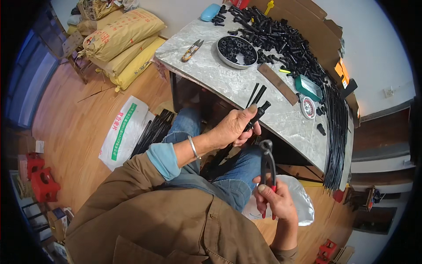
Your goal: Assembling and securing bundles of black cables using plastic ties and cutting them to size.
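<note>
My left hand [235, 126] is closed around a few thin black rods [260, 93] and a black tubular plastic fitting [263, 110], just off the near edge of the table. The rods and the fitting point up and away from me. Their lower ends are partly hidden behind my fingers. Over my right knee, my right hand [279, 199] grips a pair of pincers [266, 163] by the red handles. The pincers' rounded jaws point up, a little below and right of my left hand, apart from the fitting.
The marbled table [211, 81] bears a metal bowl [231, 66] of small black parts, orange-handled snips [191, 52], a heap of black fittings [281, 37], a brown strip [278, 84], a green box [303, 86] and long black rods [336, 136]. Yellow sacks [127, 37] stand left.
</note>
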`<state>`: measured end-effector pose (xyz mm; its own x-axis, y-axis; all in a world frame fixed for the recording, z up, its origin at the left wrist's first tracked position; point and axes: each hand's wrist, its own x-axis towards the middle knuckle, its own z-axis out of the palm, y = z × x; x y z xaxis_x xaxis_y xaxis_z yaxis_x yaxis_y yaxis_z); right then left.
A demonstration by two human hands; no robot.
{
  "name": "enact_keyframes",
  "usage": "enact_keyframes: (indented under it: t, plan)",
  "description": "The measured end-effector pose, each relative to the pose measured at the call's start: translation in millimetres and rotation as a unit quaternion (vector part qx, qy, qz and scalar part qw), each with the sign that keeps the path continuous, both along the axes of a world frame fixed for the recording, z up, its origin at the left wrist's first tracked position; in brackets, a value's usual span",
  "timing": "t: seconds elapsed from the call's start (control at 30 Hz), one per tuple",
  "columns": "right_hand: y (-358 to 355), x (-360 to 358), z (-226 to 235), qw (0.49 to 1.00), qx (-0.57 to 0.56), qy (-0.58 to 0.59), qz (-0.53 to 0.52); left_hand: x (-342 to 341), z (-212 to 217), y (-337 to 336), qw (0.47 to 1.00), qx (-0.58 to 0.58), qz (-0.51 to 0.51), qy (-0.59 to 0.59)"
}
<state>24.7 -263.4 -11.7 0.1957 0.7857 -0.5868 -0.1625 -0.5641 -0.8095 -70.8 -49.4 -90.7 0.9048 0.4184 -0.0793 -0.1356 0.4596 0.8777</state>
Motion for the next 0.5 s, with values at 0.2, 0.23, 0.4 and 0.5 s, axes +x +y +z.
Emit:
enact_keyframes:
  t: [0.2,0.23,0.4,0.5]
  plan:
    - [11.9,-6.7,-10.8,0.998,0.0,0.066,0.003,2.0,2.6,-11.8,1.0,0.019,-0.008,-0.002]
    - [11.2,-6.4,-8.8,0.998,-0.009,0.066,0.004,4.2,3.7,-12.1,1.0,0.018,-0.005,-0.005]
    - [19.5,-11.7,-1.2,0.992,0.02,0.114,-0.044,4.2,-0.2,-11.2,1.0,0.011,0.001,-0.005]
    - [22.1,-6.6,8.5,0.989,0.017,0.145,-0.016,4.1,1.2,-11.3,0.999,0.036,0.003,-0.007]
